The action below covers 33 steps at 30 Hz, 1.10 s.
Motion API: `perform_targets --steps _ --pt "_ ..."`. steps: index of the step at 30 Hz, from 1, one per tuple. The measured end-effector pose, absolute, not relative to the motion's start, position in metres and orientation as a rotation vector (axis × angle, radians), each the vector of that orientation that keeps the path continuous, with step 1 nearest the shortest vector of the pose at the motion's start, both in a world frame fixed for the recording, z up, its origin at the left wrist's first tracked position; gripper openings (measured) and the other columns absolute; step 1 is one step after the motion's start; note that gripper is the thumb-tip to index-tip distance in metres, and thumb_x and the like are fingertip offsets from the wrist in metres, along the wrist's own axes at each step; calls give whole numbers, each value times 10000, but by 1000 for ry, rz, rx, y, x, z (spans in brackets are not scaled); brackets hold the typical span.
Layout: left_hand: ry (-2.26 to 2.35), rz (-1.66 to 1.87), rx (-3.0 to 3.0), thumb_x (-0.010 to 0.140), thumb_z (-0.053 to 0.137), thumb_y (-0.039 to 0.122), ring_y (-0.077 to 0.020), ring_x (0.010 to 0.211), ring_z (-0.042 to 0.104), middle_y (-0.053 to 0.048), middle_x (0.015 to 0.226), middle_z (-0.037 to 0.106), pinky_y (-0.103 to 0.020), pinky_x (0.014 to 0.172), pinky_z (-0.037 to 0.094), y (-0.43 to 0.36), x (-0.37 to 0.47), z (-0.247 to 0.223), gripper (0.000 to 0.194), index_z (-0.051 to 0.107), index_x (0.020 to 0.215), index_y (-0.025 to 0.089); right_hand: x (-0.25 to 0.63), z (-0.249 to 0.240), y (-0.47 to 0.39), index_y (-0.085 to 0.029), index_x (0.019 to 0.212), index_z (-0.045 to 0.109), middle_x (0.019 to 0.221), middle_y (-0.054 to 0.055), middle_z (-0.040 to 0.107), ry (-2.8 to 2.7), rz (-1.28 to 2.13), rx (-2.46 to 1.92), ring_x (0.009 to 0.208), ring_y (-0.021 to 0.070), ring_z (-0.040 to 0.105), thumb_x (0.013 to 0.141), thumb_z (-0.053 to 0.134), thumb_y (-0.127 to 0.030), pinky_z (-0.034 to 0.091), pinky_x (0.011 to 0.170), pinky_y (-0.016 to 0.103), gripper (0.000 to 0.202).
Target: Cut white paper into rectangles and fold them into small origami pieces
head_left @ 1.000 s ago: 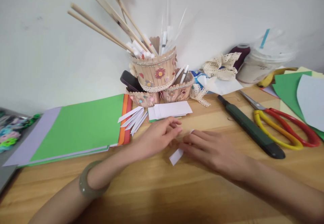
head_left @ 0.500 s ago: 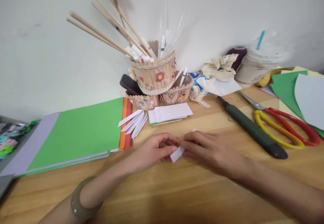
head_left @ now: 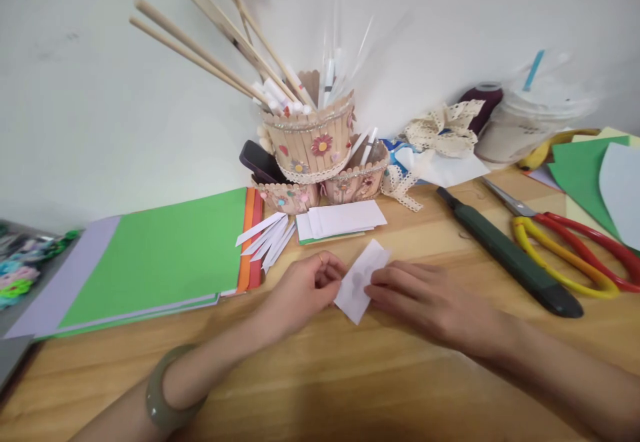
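A small white paper piece (head_left: 361,282) is held tilted between my two hands, its broad face showing. My left hand (head_left: 307,289), with a ring and a bangle on the wrist, pinches its left edge. Curled fingers of my right hand (head_left: 417,299) grip its right edge. Just beyond lie a stack of white paper rectangles (head_left: 347,219) and a fan of narrow folded white strips (head_left: 267,239).
Craft-stick holders (head_left: 313,145) with sticks and pens stand against the wall. Coloured sheets (head_left: 165,262) lie left. A dark green tool (head_left: 510,249), scissors (head_left: 565,235), lace (head_left: 443,129), a plastic cup (head_left: 520,125) and more paper (head_left: 585,175) are on the right.
The white paper between my hands now shows much more of its face, where only a small part showed before. My hands have moved slightly apart. The view has shifted a little.
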<state>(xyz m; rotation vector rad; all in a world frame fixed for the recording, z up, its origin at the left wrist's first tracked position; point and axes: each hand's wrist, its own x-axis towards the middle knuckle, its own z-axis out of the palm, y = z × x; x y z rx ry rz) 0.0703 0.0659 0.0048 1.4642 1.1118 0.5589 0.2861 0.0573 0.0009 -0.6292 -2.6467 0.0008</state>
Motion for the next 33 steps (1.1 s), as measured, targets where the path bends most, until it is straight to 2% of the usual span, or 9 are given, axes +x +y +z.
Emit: perform_targets --steps 4,9,16,20,25,28,33 --pt "1230 527 1784 798 501 125 -116 631 533 17 715 577 -230 590 422 63 68 3 106 578 853 171 288 2 60 -100 985 591 866 102 618 -2710 -8 -687 817 192 539 944 306 -127 488 655 315 289" --pt "1217 508 2143 798 534 106 -121 715 530 -29 959 536 -248 644 450 58 67 6 134 598 889 180 288 1 62 -120 884 617 807 82 613 -2740 -27 -678 787 191 525 931 359 -132 468 662 322 262" --pt "1148 429 2362 810 537 130 -148 767 554 -36 932 556 -268 684 473 52 68 2 125 639 858 183 288 8 62 -132 909 621 864 93 627 -2783 -3 -648 830 207 534 922 377 -156 451 683 345 246" --pt "1069 448 2466 855 488 153 -165 819 572 -44 924 615 -286 731 475 51 66 -1 158 643 880 172 283 11 58 -134 889 610 863 78 625 -2789 179 -561 806 188 533 934 349 -144 454 701 338 265" --pt "1161 304 2534 903 437 213 -189 861 597 -44 985 657 -321 757 489 41 66 2 211 642 951 201 282 10 60 -162 852 616 862 71 602 -2613 608 -805 786 157 551 910 409 -159 462 688 296 215" --pt "1215 261 2684 901 451 215 -206 861 605 -48 1004 661 -317 697 508 30 67 2 198 639 960 215 282 11 63 -173 834 626 896 69 601 -2521 816 -857 807 150 570 880 463 -163 475 714 285 170" --pt "1121 525 2965 907 404 137 -177 699 598 -59 905 665 -251 516 484 21 69 -3 229 630 886 159 277 10 63 -164 782 641 857 68 603 -2425 876 -953 761 140 577 865 470 -150 483 687 267 190"
